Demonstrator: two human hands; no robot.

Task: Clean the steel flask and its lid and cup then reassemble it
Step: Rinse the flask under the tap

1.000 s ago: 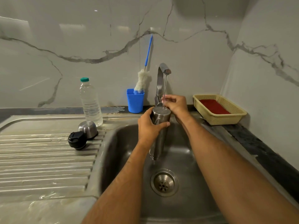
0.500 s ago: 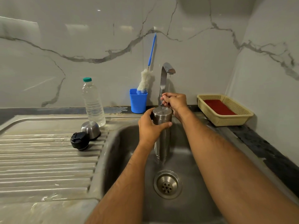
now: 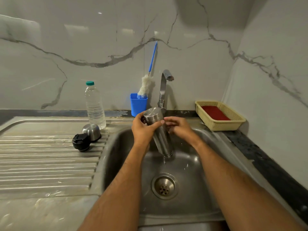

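Flask point(image 3: 159, 130) is at frame centre, over the sink point(image 3: 191, 164), turned upside down and tilted, base toward the upper left, mouth low. A thin trickle runs from the mouth toward the drain point(image 3: 164, 186). Left hand point(image 3: 143, 129) wraps around the upper part of the body. Right hand point(image 3: 177, 126) is at the flask's right side, fingers loosely bent and touching it; a firm hold cannot be confirmed.

Step judged: emptying rinse water. To do it well, hold the mouth over the drain until dripping ends, keep the wet steel firmly gripped, and avoid knocking the tap point(image 3: 164, 90) directly behind.

Lid point(image 3: 81, 142), black, and cup point(image 3: 92, 132), steel and inverted, sit touching on the ribbed draining board point(image 3: 50, 164) at left centre, not yet washed as far as can be judged. A water bottle point(image 3: 95, 105) stands just behind them. Blue holder point(image 3: 138, 105) with a bottle brush point(image 3: 147, 85) stands left of the tap; a yellow basket point(image 3: 220, 120) sits on the tabletop point(image 3: 266, 164) at right. Nothing blocks the reach to the brush.
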